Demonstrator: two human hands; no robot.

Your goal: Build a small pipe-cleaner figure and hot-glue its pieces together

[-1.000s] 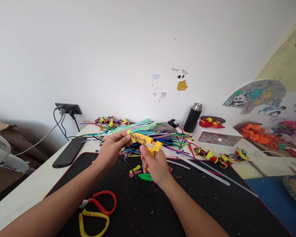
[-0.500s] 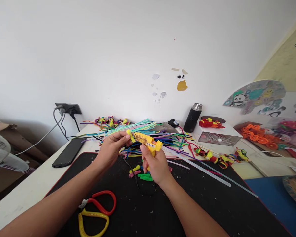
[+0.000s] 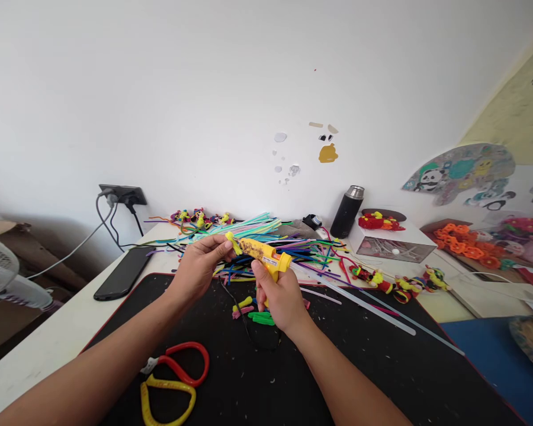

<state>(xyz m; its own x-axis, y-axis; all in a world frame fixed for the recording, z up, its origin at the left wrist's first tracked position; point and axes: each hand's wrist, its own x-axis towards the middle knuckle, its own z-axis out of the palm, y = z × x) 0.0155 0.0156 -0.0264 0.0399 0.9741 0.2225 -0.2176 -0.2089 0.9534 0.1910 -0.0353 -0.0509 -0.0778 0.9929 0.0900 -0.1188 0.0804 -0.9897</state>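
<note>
My right hand (image 3: 281, 296) is wrapped round the handle of a yellow hot glue gun (image 3: 262, 252), whose front end is stained dark. A clear glue stick (image 3: 355, 296) runs back from the gun toward the right. Between thumb and fingers, my left hand (image 3: 206, 263) pinches a small yellow pipe cleaner piece (image 3: 233, 243). The gun's nozzle end is right at this piece; whether they touch I cannot tell. Below the gun, short folded pipe cleaner pieces in green (image 3: 261, 318), yellow and pink lie on the black mat (image 3: 231, 378).
Scissors (image 3: 175, 378) with red and yellow handles lie at the front left. Loose pipe cleaners (image 3: 249, 228) spread along the back. A phone (image 3: 123, 273) rests at left; a black flask (image 3: 347, 212) and a white box (image 3: 393, 245) stand at right, near small pipe cleaner figures (image 3: 408, 289).
The yellow piece has turned slightly in my left fingers, and its top sits a little higher and further left. My right hand and the glue gun have barely moved.
</note>
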